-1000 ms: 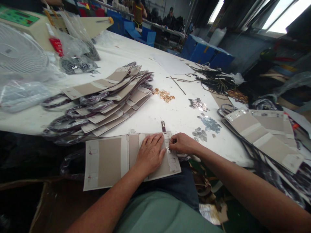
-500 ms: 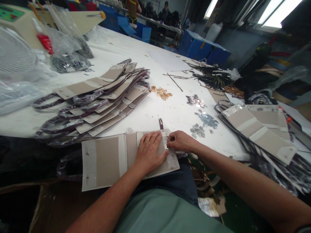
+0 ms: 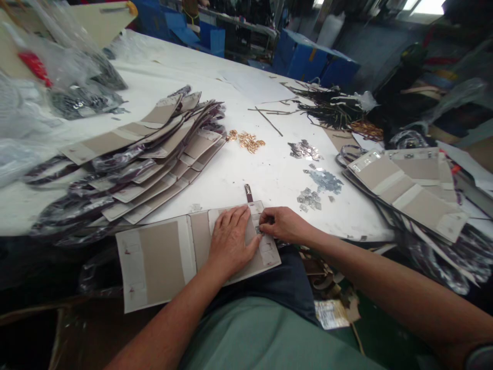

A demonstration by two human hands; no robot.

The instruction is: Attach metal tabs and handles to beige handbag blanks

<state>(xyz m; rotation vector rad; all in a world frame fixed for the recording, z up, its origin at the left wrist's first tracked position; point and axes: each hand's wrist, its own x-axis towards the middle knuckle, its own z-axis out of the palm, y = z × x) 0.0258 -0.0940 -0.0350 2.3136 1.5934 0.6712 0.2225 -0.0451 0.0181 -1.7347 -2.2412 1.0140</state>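
An unfolded bag panel, beige inside with pale borders, lies across my lap and the table's front edge. My left hand rests flat on its right half, fingers stretched out. At the panel's right border, my right hand pinches a small metal plate against the surface; the fingertips partly hide it. A dark strap tab with a metal end sticks out beyond the panel's far edge. To the right lie loose silvery plates, grey square plates and darker plates.
Several similar bag pieces with plastic-wrapped handles are stacked at left. Another stack sits at right, metal plates on its borders. Gold-coloured fittings, dark straps and plastic bags lie farther back on the white table.
The view has shifted, so the table contents appear slightly further left and higher. My right fingertips have pressed in closer over the small metal plate. My left hand stays flat on the panel.
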